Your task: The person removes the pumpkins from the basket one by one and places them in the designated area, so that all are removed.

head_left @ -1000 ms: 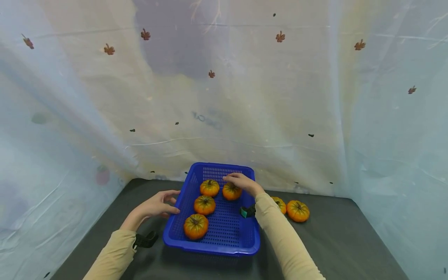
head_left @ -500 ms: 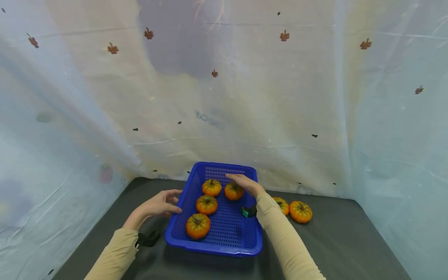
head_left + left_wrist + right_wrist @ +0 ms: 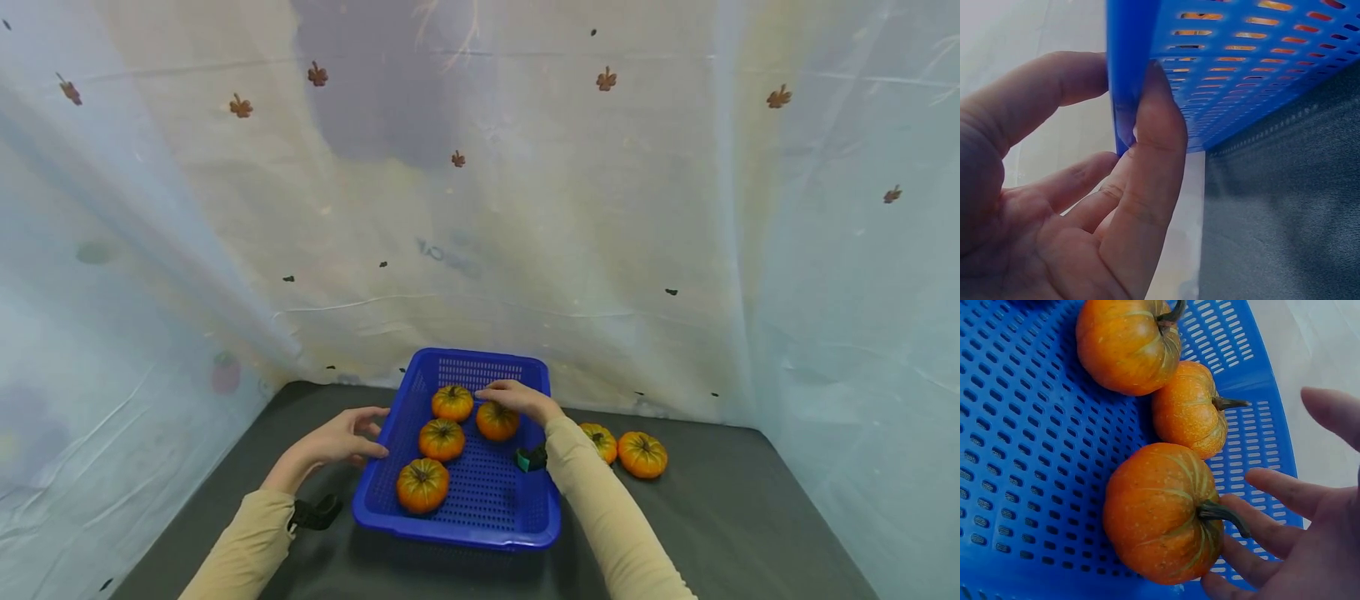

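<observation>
A blue slotted plastic basket [image 3: 491,537] stands tilted on the dark table, with several orange pumpkins inside. My left hand [image 3: 337,437] pinches the basket's left rim; in the left wrist view the thumb and curled fingers [image 3: 1160,137] lie on either side of the rim wall. Over the basket's right side, my right hand [image 3: 525,398] is at the back right pumpkin [image 3: 498,421]. The right wrist view shows spread fingers [image 3: 1266,531] against that pumpkin's stem side. A left row holds a back pumpkin [image 3: 452,402], a middle one [image 3: 441,439] and a front one [image 3: 422,485].
Two more pumpkins sit on the table right of the basket: one [image 3: 643,454] in full view, another [image 3: 600,440] partly behind the right sleeve. A pale printed plastic sheet [image 3: 525,250] hangs behind and beside the dark table [image 3: 720,517].
My right hand has lowered onto the back right pumpkin, which has shifted slightly toward me. The left hand stays at the rim.
</observation>
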A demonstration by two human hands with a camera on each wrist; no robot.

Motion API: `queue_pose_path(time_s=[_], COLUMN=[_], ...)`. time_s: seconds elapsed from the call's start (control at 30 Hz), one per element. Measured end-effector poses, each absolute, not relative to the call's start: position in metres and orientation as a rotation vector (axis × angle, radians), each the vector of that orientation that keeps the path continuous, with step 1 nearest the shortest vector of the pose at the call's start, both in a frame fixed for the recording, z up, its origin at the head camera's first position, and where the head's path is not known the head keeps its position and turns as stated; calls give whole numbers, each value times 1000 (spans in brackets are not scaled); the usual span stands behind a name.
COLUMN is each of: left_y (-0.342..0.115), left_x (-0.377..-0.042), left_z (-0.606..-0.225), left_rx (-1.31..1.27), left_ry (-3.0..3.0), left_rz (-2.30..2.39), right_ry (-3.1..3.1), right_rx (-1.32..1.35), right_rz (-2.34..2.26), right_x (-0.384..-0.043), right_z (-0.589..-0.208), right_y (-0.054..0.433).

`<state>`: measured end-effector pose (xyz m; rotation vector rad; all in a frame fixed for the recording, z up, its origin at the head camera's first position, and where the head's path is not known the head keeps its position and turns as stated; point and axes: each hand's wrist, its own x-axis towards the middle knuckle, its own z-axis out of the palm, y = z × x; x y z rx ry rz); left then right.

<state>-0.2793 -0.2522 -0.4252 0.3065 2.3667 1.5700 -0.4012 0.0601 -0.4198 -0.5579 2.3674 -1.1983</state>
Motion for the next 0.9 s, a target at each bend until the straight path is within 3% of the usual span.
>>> queue_pose_path(time_s=[0.47,0.9], left_y=[-253,-252], left_x=[-280,-278], left_z=[-428,-426], left_rx=[326,324], left_ry=[2377,2385], left_rz=[1556,1550], right_ry=[2360,2364], right_rx=[-843,-808], right_rz=[-923,-740], right_x=[-396,-390], right_z=[-426,-422], right_y=[67,65])
